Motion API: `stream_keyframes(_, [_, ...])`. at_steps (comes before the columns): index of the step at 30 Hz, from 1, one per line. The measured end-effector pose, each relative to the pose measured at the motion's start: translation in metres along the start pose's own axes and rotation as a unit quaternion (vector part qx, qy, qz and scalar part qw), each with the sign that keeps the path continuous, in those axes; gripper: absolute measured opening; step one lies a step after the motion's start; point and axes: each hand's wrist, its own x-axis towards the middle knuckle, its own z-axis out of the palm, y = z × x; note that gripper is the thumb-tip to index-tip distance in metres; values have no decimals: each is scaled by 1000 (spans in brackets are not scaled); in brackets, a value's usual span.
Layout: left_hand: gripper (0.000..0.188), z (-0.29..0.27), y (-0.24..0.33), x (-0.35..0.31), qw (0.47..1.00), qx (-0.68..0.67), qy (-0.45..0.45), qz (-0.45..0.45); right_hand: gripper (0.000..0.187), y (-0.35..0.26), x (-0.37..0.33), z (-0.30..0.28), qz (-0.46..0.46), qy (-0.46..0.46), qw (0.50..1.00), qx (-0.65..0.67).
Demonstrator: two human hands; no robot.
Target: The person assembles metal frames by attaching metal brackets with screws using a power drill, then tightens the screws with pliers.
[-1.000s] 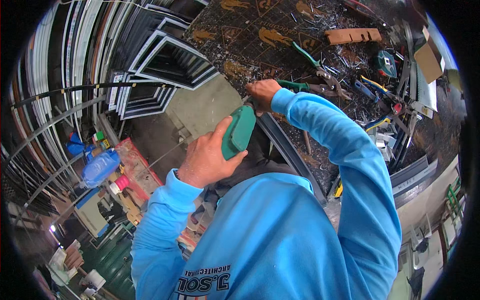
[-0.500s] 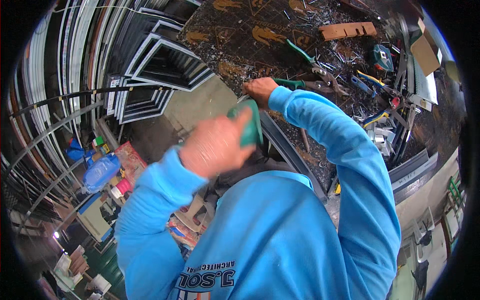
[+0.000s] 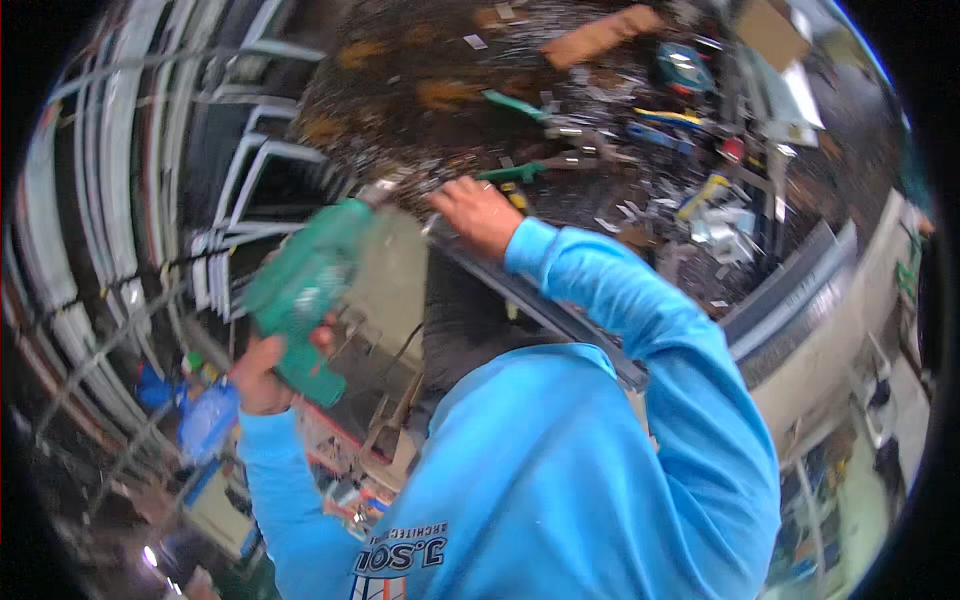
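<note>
My left hand (image 3: pixel 262 374) is wrapped round the grip of a green power drill (image 3: pixel 312 268), held off to the left of the workbench. The drill's silver chuck end points up toward the bench corner. My right hand (image 3: pixel 482 212) is closed over the far end of a long dark grey metal profile (image 3: pixel 530 305), which runs along the bench edge back toward my body. The chuck end is close to my right fingers but apart from them. Motion blur hides whether a bit sits in the chuck.
On the bench are green-handled pliers (image 3: pixel 520 106), a brown notched strip (image 3: pixel 600 36), a teal round-cornered tool (image 3: pixel 685 68), a blue-and-yellow-handled tool (image 3: pixel 665 130) and small metal offcuts (image 3: pixel 725 228). Grey profiles (image 3: pixel 785 290) lie at right. Frames (image 3: pixel 262 165) and long bars (image 3: pixel 120 180) stand at left.
My left hand has swung down and left with the drill, away from the metal profile's end, and the drill shows side-on. My right hand stays at the profile. The whole view has shifted.
</note>
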Motion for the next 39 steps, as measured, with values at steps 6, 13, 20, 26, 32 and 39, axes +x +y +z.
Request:
stream_keyframes(6, [98, -5, -25, 162, 742, 562, -18, 365, 58, -31, -122, -46, 207, 185, 944, 178])
stream_keyframes(13, [101, 20, -73, 331, 614, 683, 126, 374, 32, -18, -250, -106, 442, 259, 858, -31])
stream_keyframes(20, [27, 118, -127, 290, 661, 563, -30, 496, 17, 65, -198, -113, 452, 188, 863, -124])
stream_keyframes(26, [29, 209, -146, 280, 693, 631, -44, 346, 17, 93, -184, -109, 503, 71, 840, -193])
stream_keyframes(32, [24, 161, -86, 231, 795, 460, -96, 385, 19, 89, -195, -110, 449, 266, 847, -104])
stream_keyframes(39, [22, 139, -60, 258, 685, 544, -31, 484, 16, 44, -205, -94, 419, 299, 851, 103])
